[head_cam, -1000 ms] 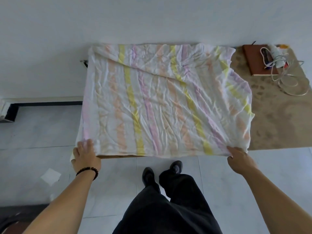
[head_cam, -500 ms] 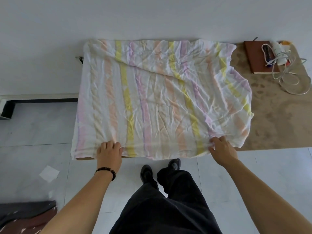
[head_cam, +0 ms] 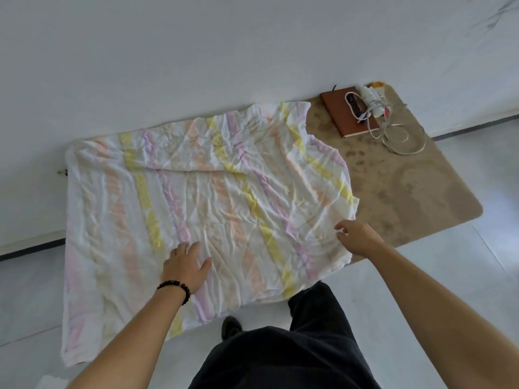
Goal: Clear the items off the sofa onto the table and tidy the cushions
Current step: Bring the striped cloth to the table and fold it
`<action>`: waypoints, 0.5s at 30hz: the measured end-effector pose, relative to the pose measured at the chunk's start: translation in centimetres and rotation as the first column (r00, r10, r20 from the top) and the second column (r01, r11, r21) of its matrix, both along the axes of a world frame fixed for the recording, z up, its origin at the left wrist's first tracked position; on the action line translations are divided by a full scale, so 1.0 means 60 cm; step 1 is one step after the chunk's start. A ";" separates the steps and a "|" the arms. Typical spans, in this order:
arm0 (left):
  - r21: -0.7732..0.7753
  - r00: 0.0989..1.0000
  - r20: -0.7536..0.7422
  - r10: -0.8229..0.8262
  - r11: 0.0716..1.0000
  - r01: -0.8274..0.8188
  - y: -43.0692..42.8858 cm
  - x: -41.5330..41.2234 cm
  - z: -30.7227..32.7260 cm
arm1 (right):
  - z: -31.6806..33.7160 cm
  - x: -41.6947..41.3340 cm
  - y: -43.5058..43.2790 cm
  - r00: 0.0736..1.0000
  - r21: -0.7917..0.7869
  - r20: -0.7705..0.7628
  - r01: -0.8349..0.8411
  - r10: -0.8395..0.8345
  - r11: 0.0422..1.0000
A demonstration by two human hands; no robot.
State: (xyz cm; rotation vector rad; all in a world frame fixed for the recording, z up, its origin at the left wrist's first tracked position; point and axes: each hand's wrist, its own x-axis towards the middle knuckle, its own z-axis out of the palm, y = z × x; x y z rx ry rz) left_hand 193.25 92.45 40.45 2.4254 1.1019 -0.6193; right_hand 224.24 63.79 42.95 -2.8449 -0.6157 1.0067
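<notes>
Striped blanket [head_cam: 202,209] lies spread, wrinkled, over the left part of the brown worktop [head_cam: 407,192], near edge hanging off. Left hand [head_cam: 185,266] rests flat on it, fingers spread. Right hand [head_cam: 358,238] is at its right edge, fingers curled; pinch unclear. Brown notebook [head_cam: 341,113] and white cable [head_cam: 401,136] sit at the far right.

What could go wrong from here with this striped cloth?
The striped cloth seems to hang past the near left edge of the table. With the left hand resting flat on it, a pull could slide it off. A sweep by the right hand toward the far corner might catch the cable lying across the notebook.
</notes>
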 end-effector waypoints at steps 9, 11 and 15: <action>-0.064 0.985 0.173 0.018 0.998 -0.007 -0.150 0.323 -0.028 | -0.070 0.261 0.031 0.954 0.309 -0.058 0.297 -0.294 0.904; -0.088 0.971 0.224 0.080 0.994 -0.061 -0.205 0.399 -0.033 | -0.081 0.327 0.056 0.949 0.318 -0.100 0.315 -0.299 0.894; -0.046 0.951 0.256 0.171 0.985 -0.164 -0.307 0.550 -0.043 | -0.104 0.442 0.121 0.973 0.380 -0.173 0.209 -0.152 0.901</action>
